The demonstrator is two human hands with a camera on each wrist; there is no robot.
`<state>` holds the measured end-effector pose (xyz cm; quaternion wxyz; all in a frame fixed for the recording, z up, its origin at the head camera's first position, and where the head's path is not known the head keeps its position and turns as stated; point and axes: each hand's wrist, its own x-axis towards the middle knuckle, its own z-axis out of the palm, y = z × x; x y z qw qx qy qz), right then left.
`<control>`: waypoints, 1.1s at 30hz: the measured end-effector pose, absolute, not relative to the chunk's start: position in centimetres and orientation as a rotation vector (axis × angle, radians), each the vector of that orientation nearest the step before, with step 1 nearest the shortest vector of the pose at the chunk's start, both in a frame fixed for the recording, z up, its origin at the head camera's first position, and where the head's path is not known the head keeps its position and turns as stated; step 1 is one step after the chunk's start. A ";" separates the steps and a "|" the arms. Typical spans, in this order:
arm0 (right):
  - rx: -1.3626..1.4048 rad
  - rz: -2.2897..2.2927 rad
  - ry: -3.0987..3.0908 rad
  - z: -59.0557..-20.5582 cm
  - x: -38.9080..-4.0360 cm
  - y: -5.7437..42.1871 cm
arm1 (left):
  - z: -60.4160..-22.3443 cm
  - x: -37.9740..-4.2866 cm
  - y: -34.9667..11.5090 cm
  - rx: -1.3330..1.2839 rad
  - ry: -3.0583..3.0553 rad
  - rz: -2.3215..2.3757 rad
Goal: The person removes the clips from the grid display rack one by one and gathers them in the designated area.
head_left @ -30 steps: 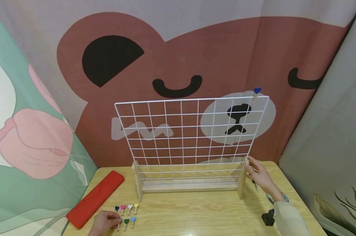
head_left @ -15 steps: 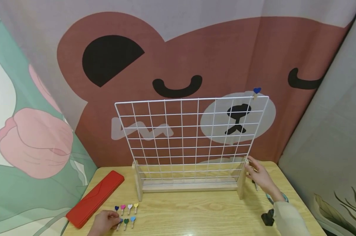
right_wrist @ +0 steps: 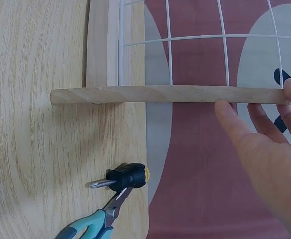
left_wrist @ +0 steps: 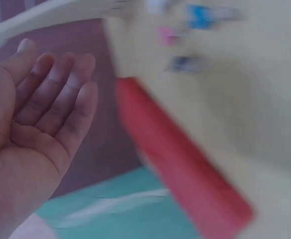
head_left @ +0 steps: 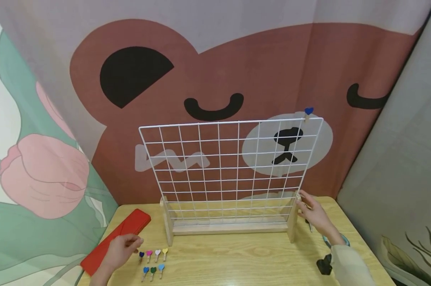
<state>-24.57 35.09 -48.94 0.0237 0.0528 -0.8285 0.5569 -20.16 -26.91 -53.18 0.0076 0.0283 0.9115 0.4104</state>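
Observation:
My left hand (head_left: 120, 250) hovers by the red case (head_left: 104, 244) at the left, its fingers loosely bent and holding nothing, as the left wrist view shows. Just right of it, small heart-topped clothespins lie in two rows; a blue one (head_left: 145, 270) is at the left of the nearer row. My right hand (head_left: 315, 214) holds the upper end of the right wooden post (right_wrist: 155, 94), thumb and fingers on its edges. This post supports a white wire grid (head_left: 229, 159). A dark blue heart clothespin (head_left: 308, 111) is clipped on the grid's top wire near the right corner.
Right of the stand lie a stubby screwdriver (right_wrist: 128, 177) and teal-handled pliers (right_wrist: 93, 224). A black object (head_left: 324, 265) sits by my right sleeve. Behind the table (head_left: 229, 258) hangs a bear-print curtain (head_left: 215, 79).
My left hand has let go of the blue clothespin in the nearer row and moved up and away, leaving it lying in view. The right hand stays on the post.

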 end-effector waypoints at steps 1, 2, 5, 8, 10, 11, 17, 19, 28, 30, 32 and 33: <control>0.165 1.727 -2.568 -48.9 -24.5 35.1 | -52.3 -20.5 -26.5 0.103 2.877 1.293; 0.170 1.727 -2.569 -48.9 -24.5 35.2 | -51.3 -20.8 -26.1 0.128 2.905 1.302; 0.191 1.727 -2.569 -48.9 -24.5 35.2 | -48.3 -21.4 -24.6 0.197 2.968 1.330; 0.201 1.693 -2.585 -48.8 -24.5 35.2 | -45.2 -21.6 -22.8 0.311 2.992 1.353; 0.188 1.675 -2.606 -48.7 -24.4 35.2 | -43.3 -21.8 -21.5 0.432 3.020 1.358; 0.179 1.664 -2.616 -48.7 -24.4 35.2 | -42.4 -22.0 -20.9 0.487 3.034 1.360; 0.155 1.630 -2.647 -48.6 -24.2 35.2 | -37.7 -23.1 -16.6 0.806 3.032 1.454; 0.154 1.632 -2.649 -48.7 -24.2 35.2 | -36.6 -23.6 -15.2 0.881 2.984 1.501; 0.143 1.645 -2.648 -49.0 -24.0 35.4 | -32.6 -24.9 -9.7 1.124 2.903 1.528; 0.144 1.637 -2.640 -49.0 -24.0 35.3 | -31.5 -25.1 -8.4 1.173 2.915 1.539; 0.145 1.636 -2.633 -49.0 -24.0 35.3 | -30.4 -25.4 -7.3 1.216 2.925 1.545; 0.144 1.635 -2.631 -49.0 -24.0 35.2 | -29.9 -25.5 -6.7 1.228 2.932 1.551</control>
